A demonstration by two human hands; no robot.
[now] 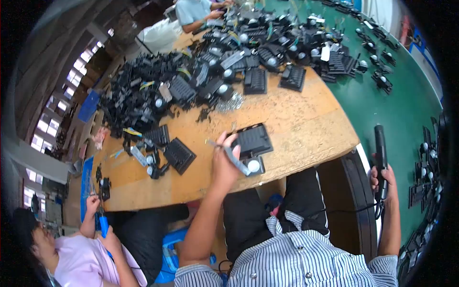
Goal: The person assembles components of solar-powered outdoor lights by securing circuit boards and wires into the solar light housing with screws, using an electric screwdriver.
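At the wooden table's front part, my left hand grips the left side of a black ribbed lamp housing. A white dome sits on the small black part at the housing's near end. A grey strip runs from my fingers toward that dome. Off the right edge of the table, my right hand is wrapped round a black electric screwdriver, which stands upright with its cord hanging from the lower end. The screwdriver is apart from the housing.
Black housings and small parts are heaped on the wooden table, beside a pile of screws. A green surface at right carries more units. At left, a co-worker holds a blue tool; another person works at the back.
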